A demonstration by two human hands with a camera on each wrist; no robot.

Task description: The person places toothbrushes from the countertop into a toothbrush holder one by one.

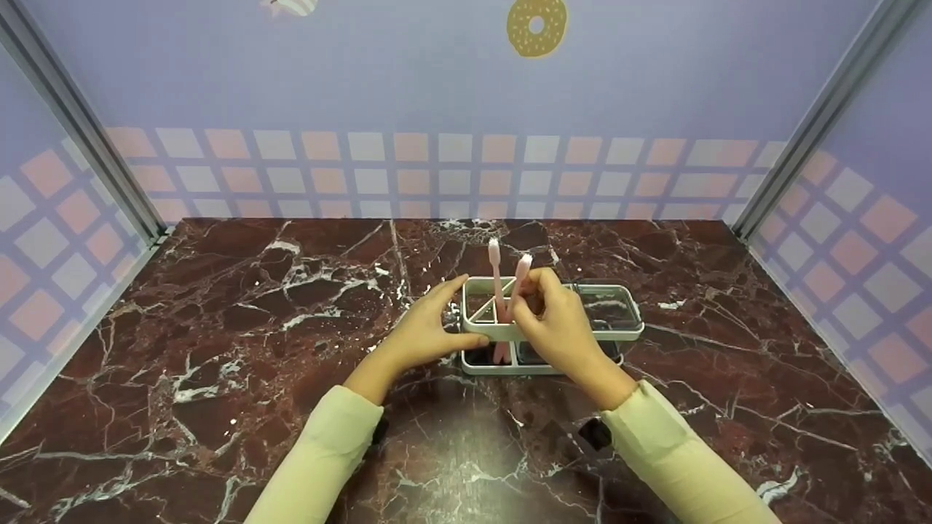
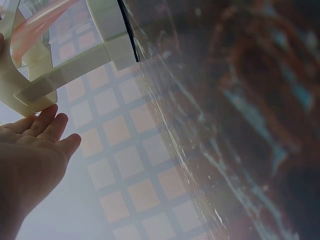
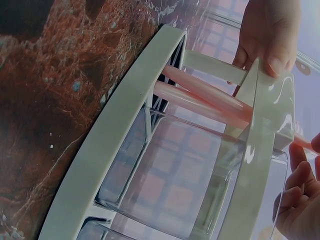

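A pale two-tier toothbrush holder [image 1: 619, 335] stands on the table, its upper frame divided by thin bars. My left hand [image 1: 419, 331] grips the frame's left end, thumb at the front and fingers reaching round the far side. Between the thumb and fingers of my right hand [image 1: 561, 320] is the head end of a pink toothbrush [image 1: 522, 273]. A second pink toothbrush [image 1: 496, 269] stands upright just left of it. In the right wrist view, both pink handles [image 3: 200, 86] run down through the upper frame to the lower base [image 3: 100, 127], crossing near the top.
A clear cup [image 3: 175, 170] sits in the holder beside the toothbrushes, with another clear container [image 1: 608, 302] at its right end. Dark red marbled tabletop [image 1: 255, 364] surrounds the holder. Patterned panels [image 1: 437, 167] close off the back and both sides.
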